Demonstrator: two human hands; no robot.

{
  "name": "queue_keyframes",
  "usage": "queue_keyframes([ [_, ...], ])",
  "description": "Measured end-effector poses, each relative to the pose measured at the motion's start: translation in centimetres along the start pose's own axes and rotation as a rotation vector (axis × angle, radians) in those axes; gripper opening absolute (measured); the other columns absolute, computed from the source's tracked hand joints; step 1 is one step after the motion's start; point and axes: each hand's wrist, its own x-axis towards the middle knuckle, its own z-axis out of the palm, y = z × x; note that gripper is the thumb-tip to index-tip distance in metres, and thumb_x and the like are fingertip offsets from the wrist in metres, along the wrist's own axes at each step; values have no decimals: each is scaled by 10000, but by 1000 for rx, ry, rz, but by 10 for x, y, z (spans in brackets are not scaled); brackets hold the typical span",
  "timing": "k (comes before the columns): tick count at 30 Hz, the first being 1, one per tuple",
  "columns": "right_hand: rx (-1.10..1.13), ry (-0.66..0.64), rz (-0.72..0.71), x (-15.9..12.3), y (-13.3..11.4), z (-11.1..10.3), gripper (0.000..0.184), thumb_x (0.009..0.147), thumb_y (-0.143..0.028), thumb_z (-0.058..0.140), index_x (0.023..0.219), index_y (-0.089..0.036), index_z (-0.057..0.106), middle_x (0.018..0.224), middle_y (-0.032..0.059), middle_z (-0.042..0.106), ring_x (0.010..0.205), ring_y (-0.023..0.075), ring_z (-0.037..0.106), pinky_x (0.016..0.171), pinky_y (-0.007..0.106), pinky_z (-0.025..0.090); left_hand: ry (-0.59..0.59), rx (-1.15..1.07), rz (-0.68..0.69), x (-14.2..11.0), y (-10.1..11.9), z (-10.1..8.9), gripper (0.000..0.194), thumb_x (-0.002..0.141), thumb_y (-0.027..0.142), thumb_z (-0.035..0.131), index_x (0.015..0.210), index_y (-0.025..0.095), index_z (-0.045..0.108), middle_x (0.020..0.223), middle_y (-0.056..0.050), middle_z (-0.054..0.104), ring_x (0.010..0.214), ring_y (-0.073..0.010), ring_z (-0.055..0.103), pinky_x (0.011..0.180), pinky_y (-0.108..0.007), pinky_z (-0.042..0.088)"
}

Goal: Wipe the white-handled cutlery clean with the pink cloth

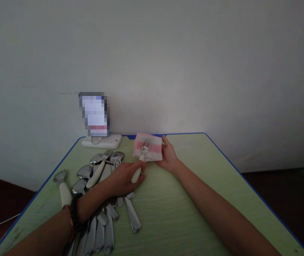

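Observation:
My left hand (124,177) is closed round the white handle of a fork (140,161) whose metal tines rest on a pink and white striped cloth (148,147). My right hand (168,156) holds that cloth from its right side, fingers curled against its edge, just above the green table (194,199). A pile of several white-handled spoons and forks (101,199) lies under and beside my left forearm.
A white stand (102,141) with a blurred-out upright card or screen sits at the table's far edge against a pale wall. The table has a blue rim. Dark floor shows on both sides.

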Motion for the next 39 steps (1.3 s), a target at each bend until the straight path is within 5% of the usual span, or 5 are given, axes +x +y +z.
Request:
queue_keyframes([
  [9,-118,-7,-16,3,6,1,266,835,-273,388,714,-160,596,597,5,633,580,137,581,627,240,469,5,13,15,1,0,0,106,835,295,450,907,218,436,742,12,597,682,-168,585,605,-246,373],
  [21,-122,-81,-9,-2,4,5,349,862,-395,361,769,-159,601,636,20,650,658,159,608,676,276,472,20,14,25,0,-2,2,125,837,299,453,933,219,440,767,7,603,698,-169,586,625,-248,385],
  [29,-229,-68,-53,0,9,2,187,806,-209,447,829,-137,618,579,-9,643,494,118,557,589,226,458,26,-1,29,0,-1,1,118,826,282,468,925,222,444,772,14,608,707,-164,592,624,-243,388],
  [39,-35,18,-63,2,3,2,316,837,-268,330,853,-137,617,668,26,680,615,157,618,675,276,495,22,10,32,1,-1,1,120,836,300,450,923,217,455,740,6,608,695,-176,593,617,-258,392],
])
